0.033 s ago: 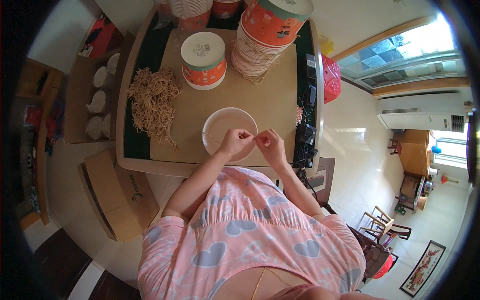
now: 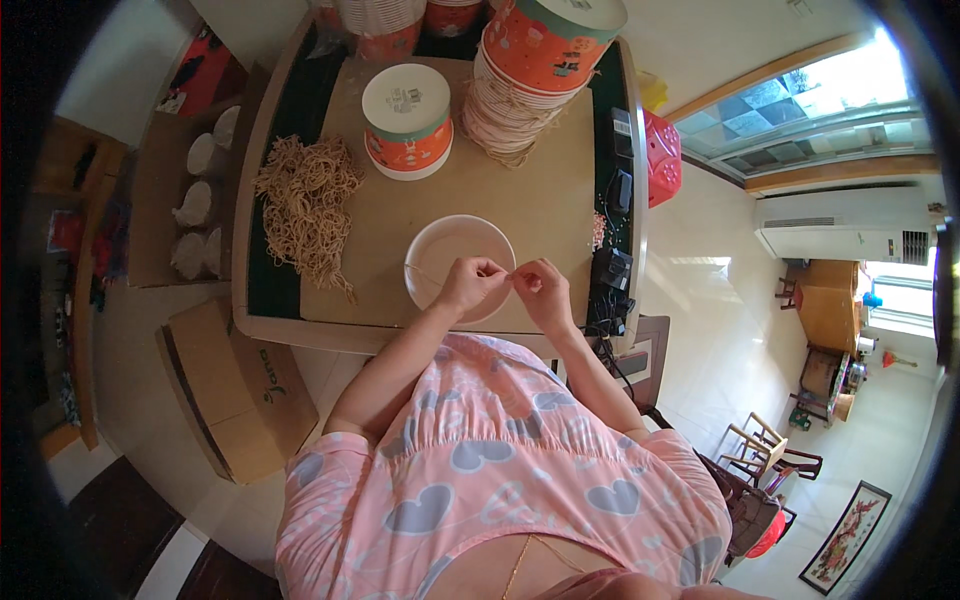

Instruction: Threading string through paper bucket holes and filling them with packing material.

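Observation:
A white round paper tub (image 2: 424, 238) stands with its mouth up near the front edge of the table. A thin beige cord (image 2: 425, 275) passes at its left wall and runs inside toward my left hand (image 2: 476, 284). My left hand is closed in a pinch above the tub, with the cord leading to its fingers. Almost touching it, my right hand (image 2: 541, 291) also pinches with thumb and forefinger; whatever lies between those fingertips is too small to make out. To the left is a tangled heap of beige cords (image 2: 308, 205).
An upturned orange tub (image 2: 407, 150) stands behind, beside a taller tub stack (image 2: 545, 50) draped with cords. Small pinkish pieces (image 2: 599, 231) and black adapters (image 2: 612, 268) lie along the right edge. Cardboard boxes (image 2: 235, 390) flank the table's left; a pink stool (image 2: 662, 158) is at the right.

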